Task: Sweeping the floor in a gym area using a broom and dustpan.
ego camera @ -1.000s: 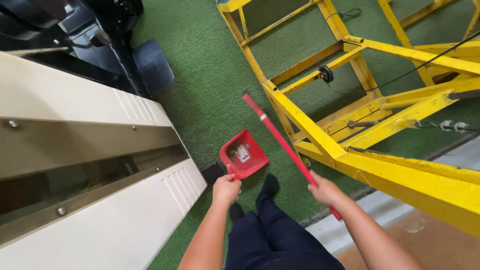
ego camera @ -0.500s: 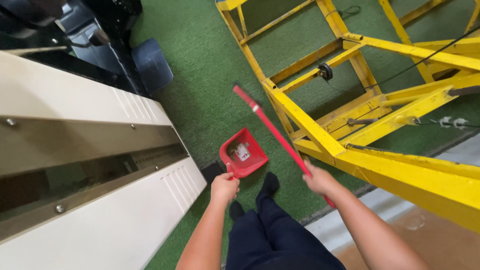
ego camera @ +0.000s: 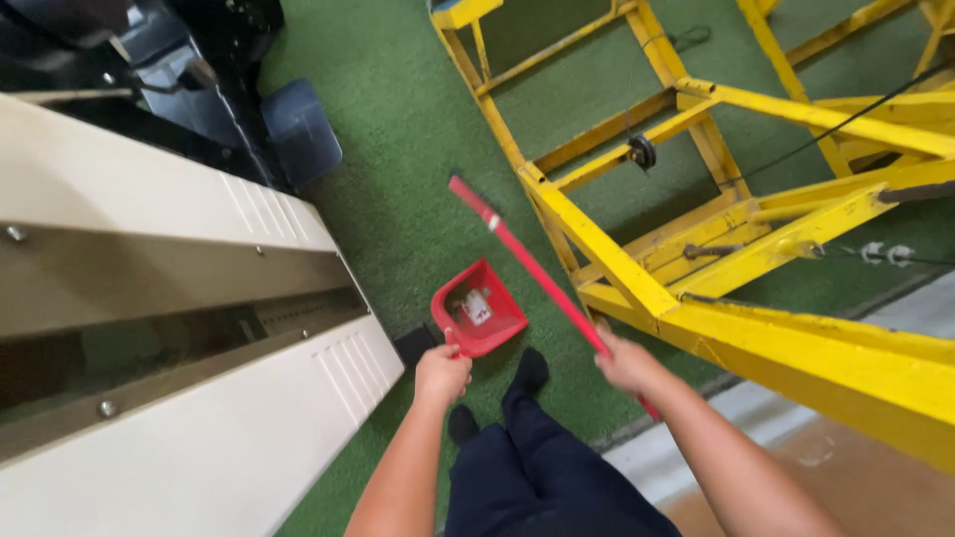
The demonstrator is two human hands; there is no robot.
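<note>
Head view: the left hand (ego camera: 443,374) sits just below centre, at about 6 o'clock, fingers curled tight around the handle of a red dustpan (ego camera: 478,310). The pan's scoop points toward 12 o'clock, held low over the green carpet (ego camera: 398,169), with a small white scrap lying inside it. Whether the pan's lip touches the carpet cannot be told.

The right hand (ego camera: 625,363) is at about 5 o'clock, fist wrapped closed around a red broom handle (ego camera: 527,264). The stick runs from this hand up toward 11 o'clock, passing just right of the dustpan, with a pale band near its far end. A short piece of the stick shows below the hand as well. The brush end is not visible.

Between the two forearms are the person's legs in dark trousers (ego camera: 542,467), with dark socked feet (ego camera: 527,373) on the carpet just below the dustpan.

From 8 to 10 o'clock lies a long cream metal machine housing (ego camera: 199,438) with a recessed slot and bolts. At 11 o'clock stands dark equipment with a blue-grey pad (ego camera: 298,129). A yellow steel frame (ego camera: 637,268) fills 12 to 4 o'clock, carrying a small black pulley (ego camera: 643,152) and a thin cable. A pale bare floor strip (ego camera: 696,447) shows at 5 o'clock.
</note>
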